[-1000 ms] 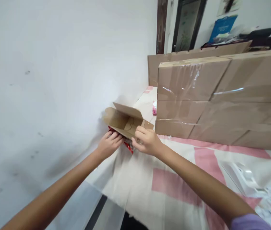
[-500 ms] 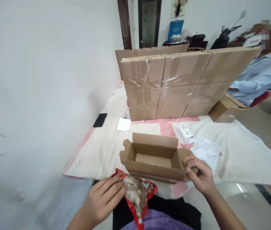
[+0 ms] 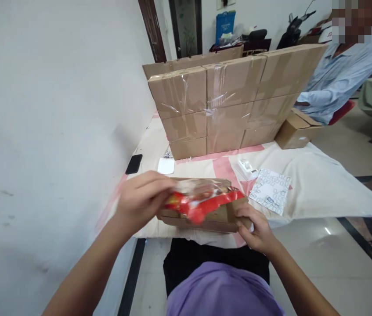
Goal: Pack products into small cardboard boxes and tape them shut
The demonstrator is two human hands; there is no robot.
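A red and clear plastic food packet (image 3: 202, 199), blurred by motion, hangs over the open cardboard box (image 3: 202, 224). My left hand (image 3: 144, 197) grips the packet by its left end. The packet hides much of the box's inside and its far wall. At the box's right end, my right hand (image 3: 254, 226) pinches the side flap between thumb and fingers. The box rests at the table's near edge, in front of my body.
Taped cardboard boxes (image 3: 228, 105) stand like a wall at the back. A phone (image 3: 134, 164), a white slip (image 3: 166, 166), a white tape dispenser (image 3: 247, 169) and a patterned sheet (image 3: 270, 191) lie on the cloth. A person in a blue shirt (image 3: 337, 83) sits behind a smaller box (image 3: 297, 129).
My left hand has lifted the packet from in front of the box up over its opening. My right hand still holds the flap. The view has shifted.
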